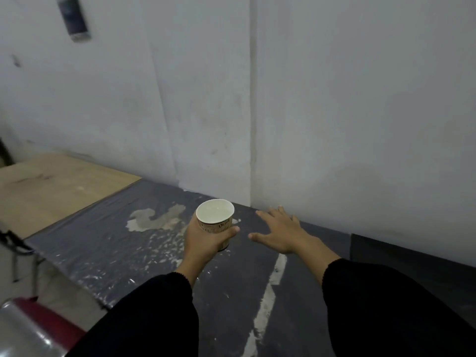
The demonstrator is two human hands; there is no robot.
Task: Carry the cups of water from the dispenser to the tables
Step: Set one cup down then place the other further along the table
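Fingers (230, 231) of the left hand (206, 240) are clamping the full cup (215, 222) at frame centre over the dark bench (103, 228), right hand (280, 234) hovering splayed and empty; set-down is pending.

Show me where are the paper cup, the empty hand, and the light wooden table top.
Printed paper cup of water (215, 215): head view, on the pale inside near the rim.
Right hand (279, 231): head view, on the back of the open hand.
Light wooden table top (51, 186): head view, on its bare surface.
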